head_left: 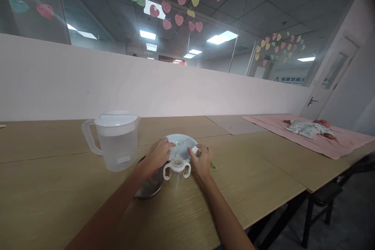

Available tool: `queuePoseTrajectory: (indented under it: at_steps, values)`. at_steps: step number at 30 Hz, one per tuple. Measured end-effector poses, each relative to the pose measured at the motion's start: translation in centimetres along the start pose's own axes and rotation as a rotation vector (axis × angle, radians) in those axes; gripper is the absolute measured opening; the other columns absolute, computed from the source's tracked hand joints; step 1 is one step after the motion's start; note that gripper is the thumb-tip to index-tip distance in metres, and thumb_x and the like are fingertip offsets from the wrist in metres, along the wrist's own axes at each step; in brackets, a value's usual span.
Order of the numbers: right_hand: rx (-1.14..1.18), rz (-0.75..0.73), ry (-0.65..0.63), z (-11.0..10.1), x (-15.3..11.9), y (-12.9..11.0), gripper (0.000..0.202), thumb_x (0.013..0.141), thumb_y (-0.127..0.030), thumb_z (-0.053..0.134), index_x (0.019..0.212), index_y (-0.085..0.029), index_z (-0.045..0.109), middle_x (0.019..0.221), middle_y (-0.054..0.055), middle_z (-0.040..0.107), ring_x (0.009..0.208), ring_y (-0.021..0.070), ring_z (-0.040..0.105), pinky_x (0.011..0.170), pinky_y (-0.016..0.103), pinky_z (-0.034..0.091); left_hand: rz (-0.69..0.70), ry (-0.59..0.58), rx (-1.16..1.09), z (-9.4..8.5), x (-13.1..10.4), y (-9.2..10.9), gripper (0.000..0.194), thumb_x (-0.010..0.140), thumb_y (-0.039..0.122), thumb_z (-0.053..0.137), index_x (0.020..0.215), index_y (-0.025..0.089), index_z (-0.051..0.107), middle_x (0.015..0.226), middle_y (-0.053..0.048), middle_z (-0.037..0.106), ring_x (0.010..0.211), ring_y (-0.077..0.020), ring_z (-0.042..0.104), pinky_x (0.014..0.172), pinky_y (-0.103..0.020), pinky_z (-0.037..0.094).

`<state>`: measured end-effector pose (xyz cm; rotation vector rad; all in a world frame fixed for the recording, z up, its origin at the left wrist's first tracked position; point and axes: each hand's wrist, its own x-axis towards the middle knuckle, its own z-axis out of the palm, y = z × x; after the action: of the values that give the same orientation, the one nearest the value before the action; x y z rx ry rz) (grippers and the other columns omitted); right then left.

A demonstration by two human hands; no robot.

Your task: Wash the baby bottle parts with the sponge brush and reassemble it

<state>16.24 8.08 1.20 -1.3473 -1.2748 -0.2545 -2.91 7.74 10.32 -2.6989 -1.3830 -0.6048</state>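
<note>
A white plate (185, 140) lies on the table, with small clear items (177, 147) on it. My left hand (159, 152) reaches over the plate's left side, its fingers at the clear items; what they grip is too small to make out. At the plate's right edge, my right hand (202, 160) has thumb and fingers around a small white block-like object (194, 150). Between my hands stands a clear bottle with two white handles (177, 168), its top open. A round metal bowl (150, 185) sits partly under my left forearm.
A lidded translucent pitcher (119, 144) stands at the left. Something green (213, 165) lies just right of my right hand. At the far right, a doll in pale clothing (307, 128) lies on a pink cloth (340, 146). A black stool (325, 197) is beside the table.
</note>
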Motion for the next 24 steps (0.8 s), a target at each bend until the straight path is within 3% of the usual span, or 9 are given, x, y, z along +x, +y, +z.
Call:
queuePoseTrajectory:
  at_steps: [4, 7, 9, 12, 15, 18, 21, 24]
  values:
    - [-0.162, -0.044, -0.049, 0.7, -0.5, 0.5, 0.043, 0.079, -0.056, 0.052, 0.08, -0.014, 0.065, 0.103, 0.014, 0.057, 0.099, 0.0278, 0.048, 0.085, 0.042, 0.034, 0.053, -0.104, 0.037, 1.7, -0.3, -0.9, 0.04, 0.075, 0.008, 0.039, 0.1, 0.021, 0.068, 0.091, -0.011, 0.064, 0.087, -0.0207, 0.058, 0.08, -0.031, 0.043]
    - [-0.24, -0.03, -0.087, 0.9, -0.8, 0.8, 0.042, 0.08, -0.054, 0.051, 0.078, -0.016, 0.068, 0.11, 0.015, 0.054, 0.103, 0.0303, 0.046, 0.084, 0.045, 0.033, 0.035, -0.149, -0.014, 0.7, -0.3, -1.0, 0.039, 0.074, 0.009, 0.041, 0.097, 0.022, 0.069, 0.097, -0.009, 0.067, 0.093, -0.0216, 0.059, 0.082, -0.031, 0.044]
    - [-0.263, -0.033, -0.107, 0.9, -0.9, 0.9, 0.041, 0.081, -0.053, 0.05, 0.077, -0.016, 0.068, 0.113, 0.016, 0.052, 0.106, 0.0316, 0.045, 0.085, 0.047, 0.033, -0.013, -0.143, -0.046, -1.2, -0.4, -1.0, 0.037, 0.076, 0.014, 0.04, 0.1, 0.023, 0.068, 0.104, -0.007, 0.066, 0.095, -0.0215, 0.06, 0.082, -0.03, 0.044]
    - [-0.274, -0.033, -0.124, 1.0, -1.1, 1.0, 0.04, 0.083, -0.05, 0.048, 0.074, -0.017, 0.068, 0.115, 0.016, 0.051, 0.11, 0.0321, 0.042, 0.086, 0.049, 0.032, -0.126, -0.026, -0.028, -5.4, -0.8, -1.0, 0.036, 0.083, 0.025, 0.036, 0.102, 0.022, 0.066, 0.112, -0.007, 0.064, 0.1, -0.0223, 0.059, 0.083, -0.03, 0.043]
    - [-0.271, -0.01, -0.148, 1.1, -1.1, 1.0, 0.035, 0.083, -0.045, 0.049, 0.07, -0.017, 0.066, 0.117, 0.015, 0.05, 0.113, 0.0314, 0.04, 0.088, 0.049, 0.031, -0.434, 0.155, 0.129, -10.1, -2.1, -1.4, 0.038, 0.086, 0.032, 0.03, 0.099, 0.021, 0.065, 0.106, -0.009, 0.066, 0.096, -0.0275, 0.059, 0.078, -0.036, 0.044]
    - [-0.253, 0.002, -0.137, 1.1, -1.2, 1.0, 0.03, 0.082, -0.041, 0.05, 0.07, -0.017, 0.065, 0.116, 0.015, 0.05, 0.113, 0.0308, 0.04, 0.088, 0.047, 0.031, -0.66, 0.227, 0.188, -13.5, -3.9, -2.4, 0.041, 0.086, 0.042, 0.03, 0.107, 0.021, 0.058, 0.101, -0.009, 0.067, 0.093, -0.0304, 0.058, 0.075, -0.041, 0.044]
    - [-0.22, -0.018, -0.102, 1.1, -1.2, 1.0, 0.028, 0.082, -0.038, 0.05, 0.072, -0.017, 0.064, 0.113, 0.014, 0.051, 0.111, 0.0299, 0.041, 0.088, 0.045, 0.032, -0.816, 0.261, 0.157, -15.0, -5.2, -4.1, 0.053, 0.085, 0.054, 0.026, 0.12, 0.021, 0.046, 0.103, -0.01, 0.065, 0.096, -0.0326, 0.056, 0.076, -0.045, 0.044]
    - [-0.207, -0.015, -0.096, 1.1, -1.2, 0.9, 0.028, 0.083, -0.037, 0.048, 0.073, -0.016, 0.064, 0.11, 0.015, 0.052, 0.108, 0.0293, 0.043, 0.087, 0.044, 0.033, -0.921, 0.264, 0.139, -15.0, -5.8, -6.3, 0.066, 0.084, 0.061, 0.016, 0.127, 0.016, 0.039, 0.112, -0.017, 0.059, 0.102, -0.0366, 0.053, 0.076, -0.047, 0.044]
